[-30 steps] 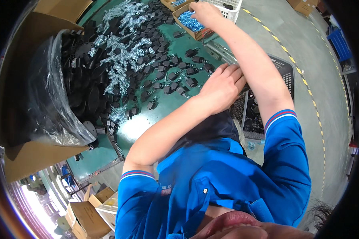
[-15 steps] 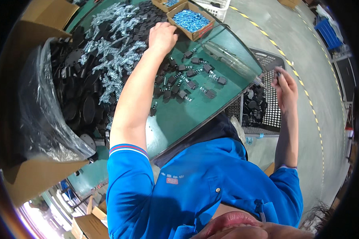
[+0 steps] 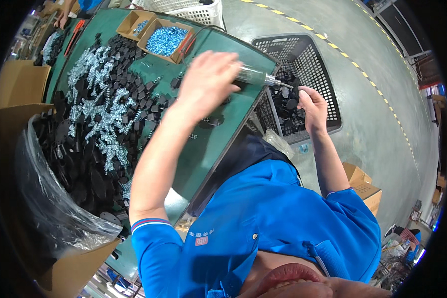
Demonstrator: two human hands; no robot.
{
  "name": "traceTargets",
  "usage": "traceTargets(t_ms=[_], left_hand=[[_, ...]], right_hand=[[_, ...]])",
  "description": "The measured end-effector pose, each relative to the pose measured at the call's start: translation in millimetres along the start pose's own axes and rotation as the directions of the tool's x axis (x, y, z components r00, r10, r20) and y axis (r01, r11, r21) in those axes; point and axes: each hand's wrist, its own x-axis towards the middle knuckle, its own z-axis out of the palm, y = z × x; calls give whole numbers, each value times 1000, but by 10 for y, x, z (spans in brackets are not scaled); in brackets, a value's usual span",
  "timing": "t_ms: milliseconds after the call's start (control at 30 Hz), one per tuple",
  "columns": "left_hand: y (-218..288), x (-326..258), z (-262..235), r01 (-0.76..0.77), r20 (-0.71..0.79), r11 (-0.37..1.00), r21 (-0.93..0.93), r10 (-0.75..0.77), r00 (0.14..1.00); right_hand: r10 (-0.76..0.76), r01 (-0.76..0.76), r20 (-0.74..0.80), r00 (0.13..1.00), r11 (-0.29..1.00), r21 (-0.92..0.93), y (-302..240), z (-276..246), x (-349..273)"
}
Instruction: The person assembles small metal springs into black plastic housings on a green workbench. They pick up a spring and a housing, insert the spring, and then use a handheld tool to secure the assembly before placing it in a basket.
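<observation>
Upper centre: blurred left hand (image 3: 208,82), grip indeterminable; right hand (image 3: 314,105) pinches a small black part (image 3: 298,91); perforated plastic basket (image 3: 313,58) holds black pieces (image 3: 285,110).

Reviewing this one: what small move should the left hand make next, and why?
Probably close the left hand around the screwdriver-like tool and steady it. The hand is blurred in front of the tool's body, so its hold is unclear, while the bit points off the table toward the right hand, which pinches a small dark part.
</observation>
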Motion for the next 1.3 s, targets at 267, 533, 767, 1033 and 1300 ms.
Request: traceTargets(t_ms=[267, 533, 767, 1033, 1300], left_hand=[[191, 172, 611, 78, 32, 994, -78, -75, 997], [227, 193, 583, 57, 25, 992, -110, -54, 998], [215, 116, 626, 103, 5, 989, -102, -103, 995], [638, 24, 443, 140, -205, 985, 99, -117, 972], [1455, -1316, -131, 155, -59, 956, -248, -175, 983]], right_hand=[[-43, 38, 126, 991, 998, 43, 12, 285, 56], [-116, 121, 167, 979, 992, -23, 214, 104, 137], [-286, 349, 200, 937, 774, -527, -32, 202, 142], [-558, 700, 469, 685, 324, -637, -83, 212, 198], [-641, 941, 699, 317, 305, -148, -614, 1452, -314]])
